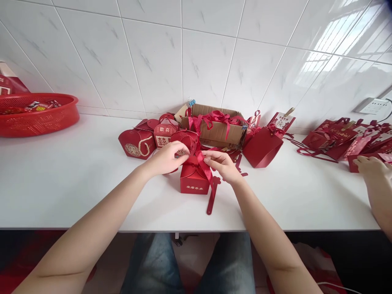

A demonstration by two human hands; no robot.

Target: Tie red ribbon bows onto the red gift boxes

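While the right grip [224, 166] pinches red ribbon [206, 170], the left grip [169, 157] curls opposite.

Window-like glare whitens the wall tiles [330, 45] at upper right, the table [183, 214] is brightly lit, and the dim floor [196, 254] seems slightly soft.

left hand [170, 158]: bare, slender fingers | right hand [226, 167]: bare, slender fingers | forearms [116, 210]: bare, tapering towards the wrists | jeans [154, 263]: blue denim, faded in paler patches
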